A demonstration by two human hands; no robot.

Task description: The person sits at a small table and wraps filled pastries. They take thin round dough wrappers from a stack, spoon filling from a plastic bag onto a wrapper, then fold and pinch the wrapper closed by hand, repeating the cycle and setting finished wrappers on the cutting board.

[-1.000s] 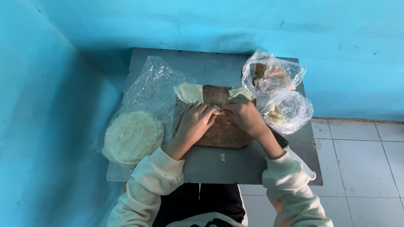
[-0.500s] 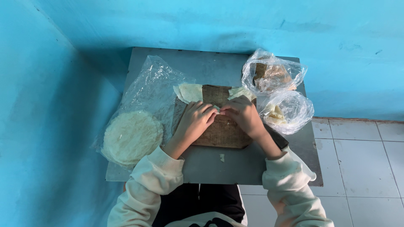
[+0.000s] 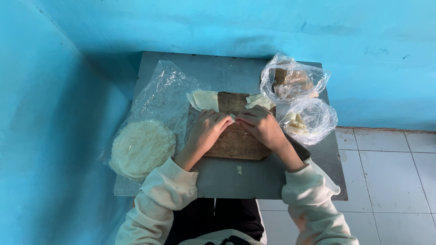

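mostly hidden, pale thin wrapper (image 3: 232, 117) looks folded.

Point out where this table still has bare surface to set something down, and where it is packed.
Bare grey table runs along the back edge, between the wall and the wooden board. Another strip lies in front, between the board and the near edge, with one small scrap. Crowded: left side under the clear bag of round wrappers, right side with two filled bags.

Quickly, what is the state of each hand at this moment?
Left hand: fingers curled down on the pale wrapper over the wooden board; a firm grip cannot be told.
Right hand: the same, fingertips meeting the left at the middle.
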